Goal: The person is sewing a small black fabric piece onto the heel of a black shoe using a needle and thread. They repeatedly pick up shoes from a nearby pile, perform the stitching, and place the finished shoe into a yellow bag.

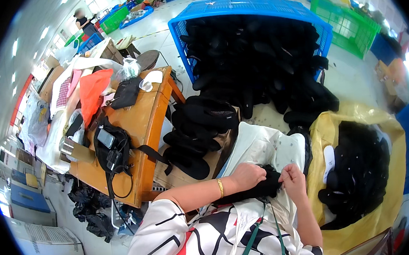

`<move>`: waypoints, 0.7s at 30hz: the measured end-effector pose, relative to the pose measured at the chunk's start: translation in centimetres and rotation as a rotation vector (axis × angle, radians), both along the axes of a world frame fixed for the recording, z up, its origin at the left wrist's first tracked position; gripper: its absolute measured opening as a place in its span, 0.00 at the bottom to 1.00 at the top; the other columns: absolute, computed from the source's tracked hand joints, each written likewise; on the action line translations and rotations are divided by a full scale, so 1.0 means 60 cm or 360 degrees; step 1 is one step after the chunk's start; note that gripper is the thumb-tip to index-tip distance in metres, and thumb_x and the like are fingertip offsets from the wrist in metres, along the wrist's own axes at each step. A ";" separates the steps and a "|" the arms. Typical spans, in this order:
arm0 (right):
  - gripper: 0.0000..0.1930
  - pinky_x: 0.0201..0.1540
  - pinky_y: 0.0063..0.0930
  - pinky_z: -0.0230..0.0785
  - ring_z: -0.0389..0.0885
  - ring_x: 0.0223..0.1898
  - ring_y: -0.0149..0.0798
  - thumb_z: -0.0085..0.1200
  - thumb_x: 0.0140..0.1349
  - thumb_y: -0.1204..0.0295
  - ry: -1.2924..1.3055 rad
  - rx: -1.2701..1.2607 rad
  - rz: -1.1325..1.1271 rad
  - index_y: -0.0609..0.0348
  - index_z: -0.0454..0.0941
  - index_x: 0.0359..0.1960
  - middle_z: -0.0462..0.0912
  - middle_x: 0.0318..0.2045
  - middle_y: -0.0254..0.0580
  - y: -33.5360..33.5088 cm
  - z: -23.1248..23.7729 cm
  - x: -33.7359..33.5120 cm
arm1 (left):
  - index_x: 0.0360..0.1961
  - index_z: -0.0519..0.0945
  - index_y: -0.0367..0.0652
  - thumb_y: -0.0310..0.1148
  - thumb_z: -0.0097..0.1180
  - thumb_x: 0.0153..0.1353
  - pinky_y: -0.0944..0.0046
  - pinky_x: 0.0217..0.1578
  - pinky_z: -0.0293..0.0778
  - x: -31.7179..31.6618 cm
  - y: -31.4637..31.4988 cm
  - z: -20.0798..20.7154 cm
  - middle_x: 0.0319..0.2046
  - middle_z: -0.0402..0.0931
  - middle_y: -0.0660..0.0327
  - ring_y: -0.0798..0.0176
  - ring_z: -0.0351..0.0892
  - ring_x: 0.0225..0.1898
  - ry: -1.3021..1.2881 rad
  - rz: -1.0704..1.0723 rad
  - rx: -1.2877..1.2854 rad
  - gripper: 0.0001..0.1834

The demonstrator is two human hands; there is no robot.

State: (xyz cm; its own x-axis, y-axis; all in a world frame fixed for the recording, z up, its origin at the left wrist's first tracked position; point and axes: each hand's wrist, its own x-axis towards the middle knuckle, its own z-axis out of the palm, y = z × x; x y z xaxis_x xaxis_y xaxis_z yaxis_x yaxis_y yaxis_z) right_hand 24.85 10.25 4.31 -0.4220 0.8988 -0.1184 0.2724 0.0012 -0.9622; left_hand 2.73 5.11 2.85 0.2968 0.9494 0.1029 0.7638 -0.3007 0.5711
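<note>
While the worker's left hand (248,176) curls palm-down, grip closed on black cloth (271,183), the right hand (292,178), forearm (308,217) steep, pinches its right edge.

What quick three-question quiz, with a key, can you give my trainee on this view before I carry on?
1. True or false: the left hand and the right hand are both at the black piece.
2. Multiple choice: what colour is the open sack to the right of the hands? A) blue B) green C) yellow
3. Fill in: the bracelet is on the person's ____ wrist.

Key: 1. True. 2. C. 3. Left.
</note>
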 end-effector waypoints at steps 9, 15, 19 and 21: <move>0.01 0.27 0.17 0.64 0.71 0.23 0.22 0.49 0.71 0.78 0.0237 0.0184 -0.0119 0.59 0.71 0.39 0.76 0.23 0.31 0.025 0.041 0.011 | 0.23 0.79 0.45 0.34 0.64 0.53 0.56 0.39 0.76 0.017 0.008 -0.018 0.32 0.72 0.60 0.53 0.75 0.42 -0.0010 -0.0173 0.0321 0.07; 0.01 0.26 0.16 0.63 0.70 0.22 0.20 0.47 0.73 0.76 0.0454 0.0343 -0.0327 0.58 0.71 0.40 0.76 0.25 0.31 0.060 0.122 0.038 | 0.23 0.80 0.46 0.35 0.63 0.54 0.55 0.39 0.76 0.017 0.002 -0.023 0.31 0.72 0.61 0.54 0.75 0.42 0.0038 -0.0142 0.0333 0.07; 0.08 0.31 0.31 0.73 0.79 0.25 0.35 0.56 0.68 0.71 -0.0481 0.0741 -0.0318 0.62 0.75 0.42 0.81 0.27 0.41 0.056 0.110 0.033 | 0.24 0.83 0.45 0.36 0.60 0.54 0.53 0.40 0.77 0.011 0.005 -0.031 0.33 0.75 0.59 0.53 0.78 0.43 -0.0102 -0.0026 0.0067 0.07; 0.12 0.34 0.39 0.74 0.83 0.27 0.45 0.59 0.65 0.67 -0.0825 0.0998 -0.0205 0.63 0.77 0.42 0.83 0.28 0.47 0.027 0.089 0.026 | 0.26 0.83 0.45 0.36 0.60 0.56 0.53 0.41 0.77 0.012 0.008 -0.037 0.34 0.76 0.59 0.52 0.78 0.43 -0.0098 0.0011 0.0011 0.08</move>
